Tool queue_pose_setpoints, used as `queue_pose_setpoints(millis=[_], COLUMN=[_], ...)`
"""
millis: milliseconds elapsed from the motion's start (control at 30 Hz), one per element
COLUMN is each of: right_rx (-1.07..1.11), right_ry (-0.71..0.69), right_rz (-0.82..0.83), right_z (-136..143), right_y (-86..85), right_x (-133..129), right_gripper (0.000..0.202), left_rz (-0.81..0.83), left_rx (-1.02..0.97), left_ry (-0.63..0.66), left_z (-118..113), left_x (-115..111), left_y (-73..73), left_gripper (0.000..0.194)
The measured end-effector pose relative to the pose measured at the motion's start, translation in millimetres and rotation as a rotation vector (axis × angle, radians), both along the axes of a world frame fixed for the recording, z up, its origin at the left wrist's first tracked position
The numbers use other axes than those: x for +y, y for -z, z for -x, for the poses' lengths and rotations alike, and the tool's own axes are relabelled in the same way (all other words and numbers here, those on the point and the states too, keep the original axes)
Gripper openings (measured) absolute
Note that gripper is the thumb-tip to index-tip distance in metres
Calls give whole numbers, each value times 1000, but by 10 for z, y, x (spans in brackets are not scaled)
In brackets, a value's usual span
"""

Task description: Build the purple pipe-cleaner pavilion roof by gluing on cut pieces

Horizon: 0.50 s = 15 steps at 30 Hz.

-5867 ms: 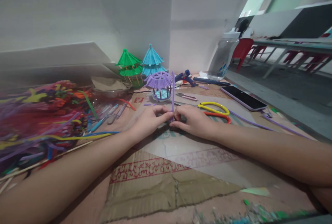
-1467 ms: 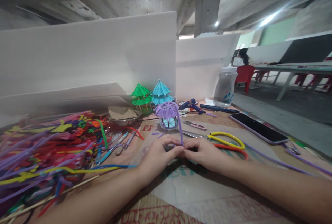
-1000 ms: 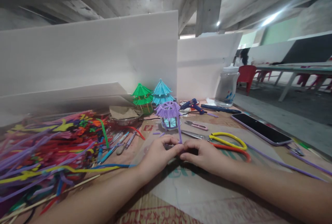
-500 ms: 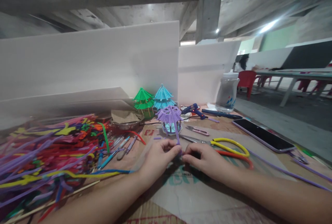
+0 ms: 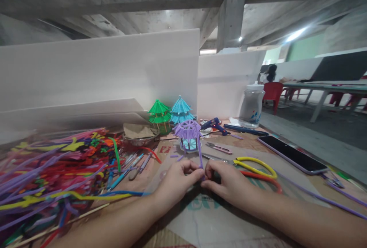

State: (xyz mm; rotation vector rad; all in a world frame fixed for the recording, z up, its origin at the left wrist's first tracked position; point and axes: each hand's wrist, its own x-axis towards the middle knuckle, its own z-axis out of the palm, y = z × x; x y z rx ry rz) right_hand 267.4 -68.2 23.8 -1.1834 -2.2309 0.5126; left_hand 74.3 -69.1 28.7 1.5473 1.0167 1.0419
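My left hand (image 5: 186, 177) pinches a purple pipe cleaner (image 5: 200, 152) whose free end sticks up in front of the purple model pavilion (image 5: 187, 135). My right hand (image 5: 222, 177) is closed just beside it, its fingertips meeting the left ones. What the right fingertips hold is hidden. The purple pavilion stands behind my hands, with a fringed roof over a pale blue base. Behind it are a green pavilion (image 5: 159, 117) and a light blue one (image 5: 180, 109). Scissors with yellow and orange handles (image 5: 255, 163) lie next to my right hand.
A heap of coloured pipe cleaners (image 5: 57, 171) covers the left side. Toward the back are a bowl (image 5: 140, 137), a blue glue gun (image 5: 215, 124), small pink snips (image 5: 219, 147) and a water bottle (image 5: 251, 106). A phone (image 5: 292, 154) lies at the right edge. White boards (image 5: 129, 68) stand behind.
The view has tilted slightly, so things sit a little lower in the picture. My hands stay together at the pipe cleaner. A small purple piece now shows beside the pavilion.
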Motion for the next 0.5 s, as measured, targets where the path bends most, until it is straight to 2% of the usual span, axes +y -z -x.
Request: queue_pose_setpoints(millis=[200, 500], right_rx=[-26, -31], right_ry=[-5, -21], right_rz=[-33, -37], right_z=[5, 2], right_y=[-60, -65], right_x=[-30, -18], right_gripper=[22, 22], left_rz=[20, 25], left_rx=[-7, 23], left_ry=[10, 22], left_z=[-3, -4], left_x=[22, -29], left_y=[6, -80], left_gripper=[34, 28])
